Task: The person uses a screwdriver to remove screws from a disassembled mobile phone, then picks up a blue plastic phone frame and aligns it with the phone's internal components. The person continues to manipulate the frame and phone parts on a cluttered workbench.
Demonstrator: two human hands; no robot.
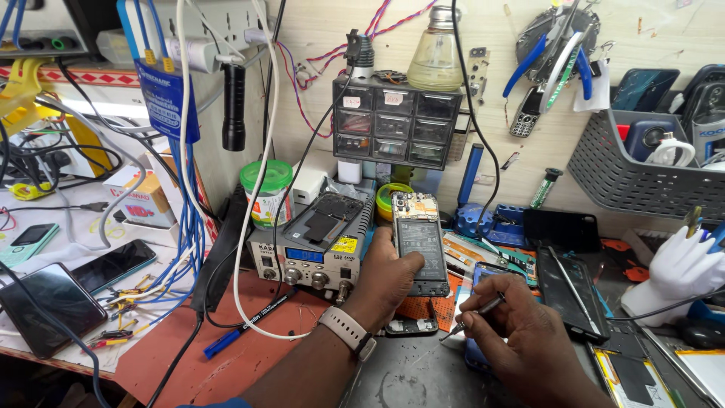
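My left hand grips an opened smartphone with its back cover off, held upright so the black battery and the circuit board at the top show. A light watch band sits on that wrist. My right hand is closed on a thin metal tool whose tip points down and left toward the dark work mat. The right hand hovers just right of and below the phone, above a blue phone part.
A grey bench power unit stands left of the phone, with a green-lidded jar behind. A small drawer cabinet is against the wall. Phones lie far left; a black screen, a basket and a white hand-shaped holder are right.
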